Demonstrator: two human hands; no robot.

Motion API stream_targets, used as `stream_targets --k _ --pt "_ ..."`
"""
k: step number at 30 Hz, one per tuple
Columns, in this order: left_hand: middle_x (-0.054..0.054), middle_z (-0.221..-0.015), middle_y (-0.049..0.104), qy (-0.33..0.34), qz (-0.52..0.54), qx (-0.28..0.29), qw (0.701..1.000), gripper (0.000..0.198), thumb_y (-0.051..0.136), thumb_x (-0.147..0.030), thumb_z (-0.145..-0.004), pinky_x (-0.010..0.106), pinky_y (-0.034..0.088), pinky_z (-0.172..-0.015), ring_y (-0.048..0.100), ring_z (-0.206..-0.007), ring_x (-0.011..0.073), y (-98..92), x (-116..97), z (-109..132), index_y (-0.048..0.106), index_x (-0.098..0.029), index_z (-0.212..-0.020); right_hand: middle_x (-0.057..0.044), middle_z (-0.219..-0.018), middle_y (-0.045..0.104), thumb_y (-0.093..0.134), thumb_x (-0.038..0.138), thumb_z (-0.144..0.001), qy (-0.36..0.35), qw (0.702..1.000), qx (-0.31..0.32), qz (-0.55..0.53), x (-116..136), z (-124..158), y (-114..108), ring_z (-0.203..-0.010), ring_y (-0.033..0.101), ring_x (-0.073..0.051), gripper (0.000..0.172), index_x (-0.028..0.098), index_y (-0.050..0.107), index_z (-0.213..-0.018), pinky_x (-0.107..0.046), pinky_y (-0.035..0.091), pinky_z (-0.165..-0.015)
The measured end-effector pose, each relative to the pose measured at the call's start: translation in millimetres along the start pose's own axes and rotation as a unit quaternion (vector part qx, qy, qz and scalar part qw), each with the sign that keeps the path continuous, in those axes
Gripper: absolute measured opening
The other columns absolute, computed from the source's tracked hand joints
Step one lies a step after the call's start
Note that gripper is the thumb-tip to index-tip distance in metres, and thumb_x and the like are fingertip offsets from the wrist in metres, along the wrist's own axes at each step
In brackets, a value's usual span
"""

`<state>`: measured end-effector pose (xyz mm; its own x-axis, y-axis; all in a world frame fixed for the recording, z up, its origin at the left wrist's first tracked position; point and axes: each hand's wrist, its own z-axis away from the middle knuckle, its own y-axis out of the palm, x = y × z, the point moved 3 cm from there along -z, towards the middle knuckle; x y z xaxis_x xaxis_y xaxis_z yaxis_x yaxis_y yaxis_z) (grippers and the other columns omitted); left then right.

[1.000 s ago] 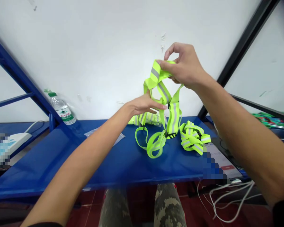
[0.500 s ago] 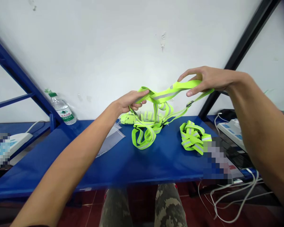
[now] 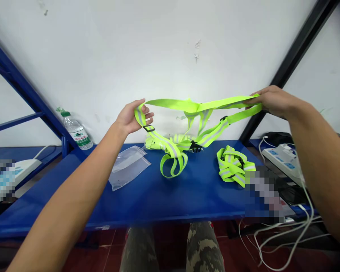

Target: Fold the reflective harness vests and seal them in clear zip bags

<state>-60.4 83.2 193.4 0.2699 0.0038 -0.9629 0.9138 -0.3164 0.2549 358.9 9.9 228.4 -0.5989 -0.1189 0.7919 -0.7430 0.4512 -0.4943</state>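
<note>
A fluorescent yellow reflective strap vest (image 3: 198,107) with grey stripes is stretched in the air between my two hands. My left hand (image 3: 134,115) holds one end, the strap looped round its thumb side, fingers half curled. At the other end, my right hand (image 3: 268,101) pinches the straps. Black adjusters sit on the hanging straps, and a black buckle (image 3: 196,146) hangs at the middle. The lowest loop touches or hangs just above the blue table (image 3: 158,200). A second, bundled reflective strap vest (image 3: 232,166) lies on the table to the right.
A clear plastic bag (image 3: 129,168) lies left of centre. Behind the hanging straps is more packed yellow strap material (image 3: 155,142). A water bottle (image 3: 78,131) stands at the back left. Power strips (image 3: 282,160) and white cables lie at the right, beside a black post (image 3: 286,62).
My hands have moved apart, the left one leftward and the right one rightward. The vest's straps are now spread wide and pulled fairly taut, and the plastic bag shows more fully.
</note>
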Motion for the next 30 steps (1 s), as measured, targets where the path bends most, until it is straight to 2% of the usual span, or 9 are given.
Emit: stream_targets --k 4,8,13,16,19,20,23,28,30 --pt "0.004 -0.065 0.062 0.049 0.044 0.001 0.998 0.036 0.063 -0.033 -0.083 0.033 0.051 -0.079 0.062 -0.088 0.0212 -7.9 -10 1 0.044 -0.02 -0.054 -0.018 -0.075 0.07 0.071 0.007 -0.078 0.073 0.991 0.063 -0.098 -21 5 -4 -0.07 0.064 -0.018 0.01 0.007 0.072 -0.068 -0.035 0.047 -0.075" --pt "0.001 -0.058 0.053 0.055 0.065 -0.025 0.996 0.038 0.057 -0.018 -0.084 0.034 0.049 -0.087 0.055 -0.072 0.0139 -20.0 -15 -8 0.032 -0.019 -0.054 -0.018 -0.075 0.07 0.068 0.003 -0.076 0.078 0.987 0.008 -0.141 -21 13 -8 -0.065 0.065 -0.017 0.013 0.009 0.068 -0.064 -0.035 0.049 -0.075" --pt "0.005 -0.062 0.055 -0.034 -0.229 -0.125 0.965 0.022 0.074 -0.024 -0.07 0.041 0.048 -0.075 0.058 -0.066 0.0212 -4.4 19 -15 0.053 -0.018 -0.065 -0.017 -0.077 0.07 0.062 0.006 -0.076 0.008 0.977 -0.021 -0.211 23 25 23 -0.065 0.069 -0.023 0.005 0.009 0.066 -0.076 -0.039 0.055 -0.067" --pt "0.013 -0.095 0.068 0.109 -0.385 -0.034 0.916 0.042 0.084 -0.039 -0.06 0.041 0.047 -0.086 0.062 -0.093 0.0287 49.8 49 -7 0.065 -0.016 -0.089 -0.008 -0.067 0.066 0.059 0.009 -0.075 -0.019 0.979 0.02 -0.2 61 32 68 -0.056 0.067 -0.022 0.007 0.015 0.062 -0.078 -0.036 0.055 -0.055" --pt "0.014 -0.126 0.063 0.261 -0.363 0.174 0.877 0.076 0.089 -0.036 -0.052 0.04 0.044 -0.099 0.057 -0.115 0.0309 107.6 80 5 0.061 -0.02 -0.12 -0.005 -0.071 0.066 0.061 0.015 -0.075 -0.04 0.974 0.099 -0.201 88 38 105 -0.052 0.065 -0.02 0.02 0.02 0.061 -0.094 -0.034 0.053 -0.048" --pt "0.014 -0.123 0.065 0.267 -0.358 0.179 0.876 0.069 0.086 -0.036 -0.058 0.04 0.044 -0.099 0.058 -0.113 0.0307 116.7 87 6 0.061 -0.019 -0.12 -0.005 -0.074 0.067 0.063 0.016 -0.074 -0.045 0.971 0.113 -0.206 93 40 110 -0.052 0.065 -0.02 0.027 0.021 0.06 -0.1 -0.034 0.054 -0.048" --pt "0.015 -0.115 0.067 0.22 -0.33 0.146 0.906 0.044 0.068 -0.033 -0.075 0.041 0.046 -0.095 0.061 -0.106 0.0289 119.1 95 -1 0.063 -0.017 -0.116 -0.006 -0.08 0.067 0.068 0.017 -0.07 -0.046 0.963 0.133 -0.228 98 44 106 -0.054 0.065 -0.02 0.04 0.02 0.059 -0.11 -0.034 0.055 -0.048" --pt "0.009 -0.138 0.057 0.049 -0.181 0.201 0.961 0.049 0.06 -0.036 -0.077 0.044 0.048 -0.089 0.055 -0.122 0.0312 109.3 94 -3 0.06 -0.029 -0.125 -0.009 -0.097 0.07 0.073 0.02 -0.069 -0.042 0.941 0.221 -0.252 100 58 91 -0.045 0.056 -0.011 0.039 0.019 0.061 -0.105 -0.026 0.043 -0.036" --pt "0.008 -0.133 0.061 0.065 -0.155 0.181 0.969 0.046 0.066 -0.041 -0.075 0.041 0.048 -0.088 0.058 -0.117 0.0297 114.2 97 -2 0.064 -0.028 -0.12 -0.009 -0.103 0.07 0.074 0.02 -0.068 -0.053 0.934 0.245 -0.256 106 66 95 -0.048 0.057 -0.011 0.044 0.02 0.061 -0.11 -0.024 0.041 -0.036"
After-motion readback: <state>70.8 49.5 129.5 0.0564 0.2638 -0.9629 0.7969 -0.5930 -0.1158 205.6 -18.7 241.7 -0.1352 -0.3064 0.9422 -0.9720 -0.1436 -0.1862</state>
